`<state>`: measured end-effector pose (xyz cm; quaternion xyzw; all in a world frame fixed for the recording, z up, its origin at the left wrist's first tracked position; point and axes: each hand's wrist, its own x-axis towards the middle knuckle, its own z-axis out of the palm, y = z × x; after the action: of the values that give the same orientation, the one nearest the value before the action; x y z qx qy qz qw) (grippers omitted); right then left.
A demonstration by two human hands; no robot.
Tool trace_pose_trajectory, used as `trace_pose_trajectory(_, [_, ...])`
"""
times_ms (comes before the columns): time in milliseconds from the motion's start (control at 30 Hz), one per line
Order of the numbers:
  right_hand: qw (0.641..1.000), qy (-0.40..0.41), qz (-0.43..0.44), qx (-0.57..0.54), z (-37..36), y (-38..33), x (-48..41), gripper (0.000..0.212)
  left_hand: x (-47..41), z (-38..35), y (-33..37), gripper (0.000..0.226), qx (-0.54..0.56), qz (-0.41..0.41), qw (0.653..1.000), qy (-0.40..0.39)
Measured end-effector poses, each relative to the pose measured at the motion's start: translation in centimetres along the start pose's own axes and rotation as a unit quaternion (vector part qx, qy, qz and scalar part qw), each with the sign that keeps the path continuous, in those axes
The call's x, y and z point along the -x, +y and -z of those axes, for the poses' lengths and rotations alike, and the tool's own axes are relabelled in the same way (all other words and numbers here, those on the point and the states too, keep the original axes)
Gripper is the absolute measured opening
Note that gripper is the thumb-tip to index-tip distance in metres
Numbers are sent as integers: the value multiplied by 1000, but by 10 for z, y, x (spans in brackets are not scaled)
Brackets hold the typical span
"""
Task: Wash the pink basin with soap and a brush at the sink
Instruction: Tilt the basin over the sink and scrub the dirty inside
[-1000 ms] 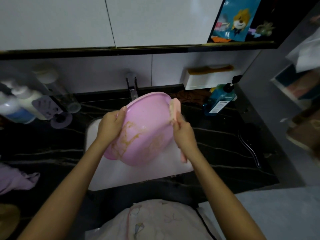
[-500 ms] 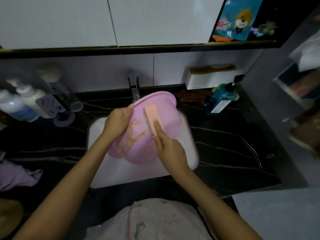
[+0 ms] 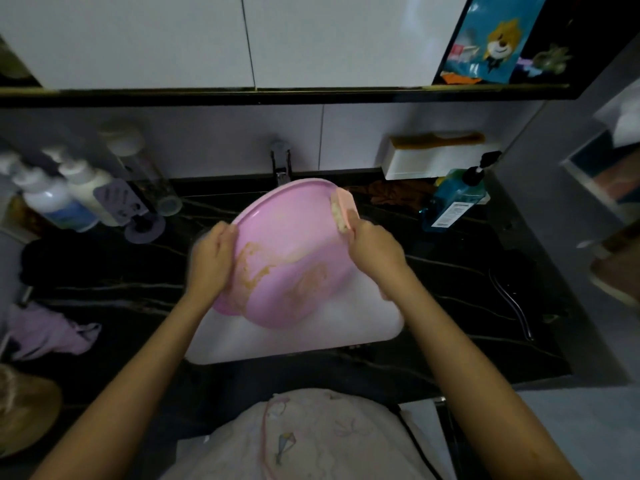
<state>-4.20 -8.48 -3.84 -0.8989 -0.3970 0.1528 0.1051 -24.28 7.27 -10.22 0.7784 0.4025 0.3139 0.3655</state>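
Basin: the pink basin [image 3: 291, 258] is held tilted above the white sink [image 3: 346, 327], its rim raised toward the tap [image 3: 282, 168] and its lower edge down over the bowl of the sink.
Basin surface: brownish smears run across the side facing the camera, thickest at lower left and centre.
Left hand: the left hand [image 3: 211, 261] grips the basin's left edge, with the fingers curled round the rim and the thumb on the near side.
Right hand: the right hand [image 3: 375, 254] is closed round the handle of a pale pink brush [image 3: 343, 209].
Brush: its head lies against the upper right rim of the basin, pale bristles turned inward and touching the rim.
Counter: the black veined counter [image 3: 450, 271] surrounds the sink.
Right of sink: a blue pump bottle [image 3: 453, 202] stands at the back, below a white wall box [image 3: 440, 164] with a brown comb [image 3: 436, 140] on top.
Left of sink: white bottles [image 3: 52, 199] are grouped at the back, and a lilac cloth [image 3: 48, 334] lies crumpled near the front edge.
Focus: the left-hand items are blurred, so their labels cannot be read.
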Motion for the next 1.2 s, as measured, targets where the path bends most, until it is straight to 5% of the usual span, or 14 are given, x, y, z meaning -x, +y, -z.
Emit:
trace_pose_trajectory(100, [980, -36, -27, -192, -8, 12, -9, 45, 2, 5, -8, 42, 43, 62, 995, 69])
trace_pose_trajectory(200, [889, -29, -110, -444, -19, 20, -6, 43, -4, 7, 2, 41, 54, 64, 995, 63])
trace_pose_trajectory(267, [850, -6, -159, -502, -31, 26, 3, 43, -7, 7, 6, 43, 36, 59, 996, 56])
trace_pose_trajectory(367, [825, -26, -216, -521, -51, 34, 23, 42, -13, 5, 3, 37, 6, 46, 998, 31])
trace_pose_trajectory(567, [849, -112, -197, -477, -64, 22, 58, 29, -20, 3, 2, 37, -38, 9, 999, -1])
trace_pose_trajectory(700, [844, -247, -200, -433, -57, 9, 61, 19, -24, 3, -3, 44, -44, 9, 999, 11])
trace_pose_trajectory(867, [837, -272, -246, -405, -60, -17, 45, 14, -26, 0, 3, 39, -40, 9, 999, -9])
trace_pose_trajectory(1200, [841, -233, -266, -409, -75, -49, 47, 59, -26, -3, 4, 44, -3, 32, 999, -25])
